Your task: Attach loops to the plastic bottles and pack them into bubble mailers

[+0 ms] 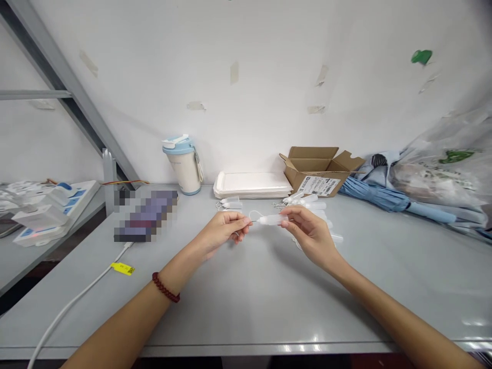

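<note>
My right hand (pixel 313 234) pinches the rear end of a small translucent plastic bottle (pixel 272 220), which lies level above the table with its narrow tip to the left. From that tip a thin dark needle-like piece and a white cord loop (pixel 254 212) reach to my left hand (pixel 220 231). Thumb and forefinger of the left hand are closed at the far end of the thin piece; what they grip is too small to make out. Similar bottles (pixel 232 205) lie behind the left hand. Several more bottles (pixel 315 205) are behind the right hand, which partly hides them.
Behind the hands stand a stack of white trays (pixel 251 185) and an open cardboard box (pixel 317 177). Left are a tumbler (pixel 184 169), a pixelated phone (pixel 148 216) and its white cable (pixel 77 297). A blue umbrella (pixel 378 195) and plastic bag (pixel 442 169) lie right.
</note>
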{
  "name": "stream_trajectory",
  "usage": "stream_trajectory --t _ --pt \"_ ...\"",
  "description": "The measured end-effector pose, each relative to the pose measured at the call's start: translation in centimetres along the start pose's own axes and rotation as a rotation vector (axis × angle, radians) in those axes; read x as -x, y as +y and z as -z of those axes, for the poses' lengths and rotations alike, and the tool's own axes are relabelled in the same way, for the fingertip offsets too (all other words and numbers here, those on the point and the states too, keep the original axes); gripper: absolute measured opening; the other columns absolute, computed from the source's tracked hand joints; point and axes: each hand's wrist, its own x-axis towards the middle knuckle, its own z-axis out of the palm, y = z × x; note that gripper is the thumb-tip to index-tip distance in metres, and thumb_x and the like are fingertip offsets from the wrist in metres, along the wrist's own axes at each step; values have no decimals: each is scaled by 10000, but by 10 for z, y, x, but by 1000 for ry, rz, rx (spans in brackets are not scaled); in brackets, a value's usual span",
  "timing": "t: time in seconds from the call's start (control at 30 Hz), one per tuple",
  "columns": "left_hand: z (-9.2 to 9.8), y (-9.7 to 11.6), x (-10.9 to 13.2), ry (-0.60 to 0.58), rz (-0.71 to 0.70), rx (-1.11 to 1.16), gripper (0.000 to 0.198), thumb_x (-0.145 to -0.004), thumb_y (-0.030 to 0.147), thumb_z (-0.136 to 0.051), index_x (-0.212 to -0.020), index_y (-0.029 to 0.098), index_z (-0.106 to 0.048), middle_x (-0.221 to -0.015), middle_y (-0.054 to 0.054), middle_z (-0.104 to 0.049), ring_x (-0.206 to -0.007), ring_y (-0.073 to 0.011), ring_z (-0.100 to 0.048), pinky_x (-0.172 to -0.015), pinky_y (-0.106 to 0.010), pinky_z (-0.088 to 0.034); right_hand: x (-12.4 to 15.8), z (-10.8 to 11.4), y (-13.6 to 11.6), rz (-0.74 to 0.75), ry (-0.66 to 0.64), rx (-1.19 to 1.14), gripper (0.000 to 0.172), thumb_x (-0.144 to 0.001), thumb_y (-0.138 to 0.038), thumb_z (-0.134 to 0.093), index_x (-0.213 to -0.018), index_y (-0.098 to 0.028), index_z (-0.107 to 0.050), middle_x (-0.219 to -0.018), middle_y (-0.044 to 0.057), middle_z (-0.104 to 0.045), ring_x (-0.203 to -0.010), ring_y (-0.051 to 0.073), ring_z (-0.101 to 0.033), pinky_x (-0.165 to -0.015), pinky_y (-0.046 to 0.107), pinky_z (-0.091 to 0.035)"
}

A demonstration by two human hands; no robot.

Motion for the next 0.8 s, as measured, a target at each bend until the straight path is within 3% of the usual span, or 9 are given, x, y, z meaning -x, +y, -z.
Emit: stream_trajectory --t 0.8 --pt "-2 7 4 -15 36 48 251 -766 359 -647 -670 141 -566 -650 18 -503 -537 -69 -445 -545 -227 -365 3 0 -4 44 29 37 138 -840 -321 -575 -946 -234 -590 -906 34 -576 -783 157 -588 -698 317 -500"
